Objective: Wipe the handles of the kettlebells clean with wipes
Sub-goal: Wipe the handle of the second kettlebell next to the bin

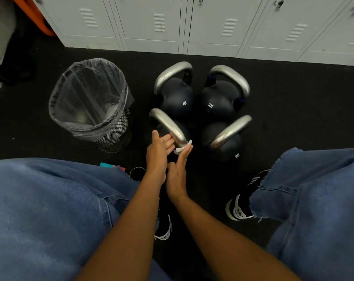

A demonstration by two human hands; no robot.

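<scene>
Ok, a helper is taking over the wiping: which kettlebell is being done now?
Below the grey lockers, four kettlebells sit in a square beside the lined bin. It is the near-left kettlebell, nearest the bin, the only one with hands and a white wipe at its handle.

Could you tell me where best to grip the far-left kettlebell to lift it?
Probably the top bar of the far-left kettlebell's handle, coming from straight above: it arches upright over the ball, with room beneath for fingers.
</scene>
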